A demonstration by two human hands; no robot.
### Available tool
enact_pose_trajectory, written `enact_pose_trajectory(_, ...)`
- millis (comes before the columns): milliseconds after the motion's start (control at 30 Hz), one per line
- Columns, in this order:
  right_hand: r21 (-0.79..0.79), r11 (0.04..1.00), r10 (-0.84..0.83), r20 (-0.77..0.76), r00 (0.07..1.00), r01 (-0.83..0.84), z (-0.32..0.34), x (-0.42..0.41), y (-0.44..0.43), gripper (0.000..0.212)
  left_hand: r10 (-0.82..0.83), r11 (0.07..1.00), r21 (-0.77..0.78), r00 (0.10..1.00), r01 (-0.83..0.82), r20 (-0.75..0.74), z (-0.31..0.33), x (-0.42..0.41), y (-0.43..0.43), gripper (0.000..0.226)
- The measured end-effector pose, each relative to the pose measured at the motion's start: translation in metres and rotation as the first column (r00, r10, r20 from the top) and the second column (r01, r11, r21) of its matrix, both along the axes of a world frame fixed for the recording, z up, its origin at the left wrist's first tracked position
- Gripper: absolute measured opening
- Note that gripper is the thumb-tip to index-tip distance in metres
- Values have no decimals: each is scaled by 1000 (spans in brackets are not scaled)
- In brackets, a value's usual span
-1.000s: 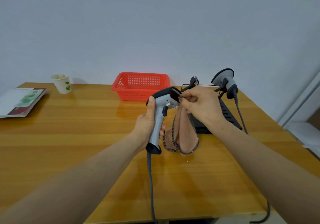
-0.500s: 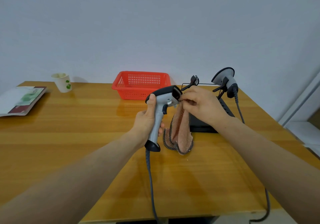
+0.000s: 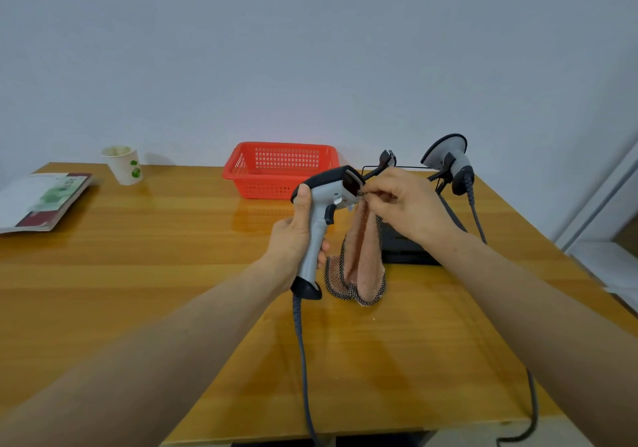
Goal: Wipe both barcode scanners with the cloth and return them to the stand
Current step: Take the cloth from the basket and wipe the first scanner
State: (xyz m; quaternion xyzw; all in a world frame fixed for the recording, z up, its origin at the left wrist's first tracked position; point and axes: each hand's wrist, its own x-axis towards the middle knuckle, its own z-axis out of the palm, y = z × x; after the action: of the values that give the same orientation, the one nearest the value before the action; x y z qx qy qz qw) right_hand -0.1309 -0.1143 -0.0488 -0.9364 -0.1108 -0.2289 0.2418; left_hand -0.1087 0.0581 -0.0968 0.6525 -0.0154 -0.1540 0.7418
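My left hand (image 3: 294, 239) grips the handle of a grey and black barcode scanner (image 3: 322, 205), held upright above the table with its dark window facing right. My right hand (image 3: 404, 205) pinches a pink cloth (image 3: 360, 263) with a dark checked border against that window; the rest of the cloth hangs down. The scanner's grey cable (image 3: 302, 350) drops over the front edge. A second grey scanner (image 3: 452, 163) sits in the right holder of the black stand (image 3: 407, 249). The stand's left holder (image 3: 386, 160) is empty.
A red plastic basket (image 3: 279, 167) stands at the back of the wooden table (image 3: 138, 274). A paper cup (image 3: 122, 163) and a booklet (image 3: 41, 201) lie at the back left. The second scanner's cable (image 3: 478, 218) runs down the right side.
The scanner and both hands have shifted slightly, and the head of the scanner has turned a little. My right hand keeps rubbing the cloth on the window. The cloth swings a bit.
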Motion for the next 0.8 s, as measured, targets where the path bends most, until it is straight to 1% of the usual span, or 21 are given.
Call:
enact_pose_trajectory(67,-94,995,-31,20,999,33,-1,0,2,22,0,1000,6,1000,0,8,1,1,0,76)
enact_pose_trajectory(100,-89,995,-37,2,999,37,-1,0,3,22,4,1000,9,1000,-4,11,0,1,0,74)
enact_pose_trajectory(133,-40,998,-39,-35,999,38,-2,0,5,20,8,1000,13,1000,-8,13,-1,2,1,73)
enact_pose_trajectory(200,185,982,-17,-145,989,44,-1,-2,7,16,18,1000,24,1000,-18,18,-4,1,0,72)
enact_pose_trajectory(267,437,898,58,-212,976,42,-1,-4,12,15,31,999,34,999,-32,29,-7,0,0,72)
enact_pose_trajectory(300,520,853,87,-220,971,41,0,-5,15,16,39,998,40,999,-41,35,-8,0,-1,72)
enact_pose_trajectory(467,707,703,152,-260,954,81,-6,-7,21,16,67,995,73,995,-72,80,-10,0,-1,68)
enact_pose_trajectory(567,825,541,211,-319,924,161,-8,-7,20,12,79,992,90,989,-91,127,-10,1,-1,64)
enact_pose_trajectory(633,889,391,273,-358,893,237,-7,-7,21,12,81,991,91,986,-95,147,-11,2,0,63)
enact_pose_trajectory(733,939,144,368,-342,864,311,-5,-7,21,9,76,991,97,986,-91,149,-10,2,-1,64)
enact_pose_trajectory(767,944,82,377,-327,867,321,-4,-7,20,10,78,991,95,988,-91,135,-10,2,0,65)
enact_pose_trajectory(800,945,42,374,-316,872,325,-3,-7,18,10,81,992,84,991,-90,110,-10,2,1,65)
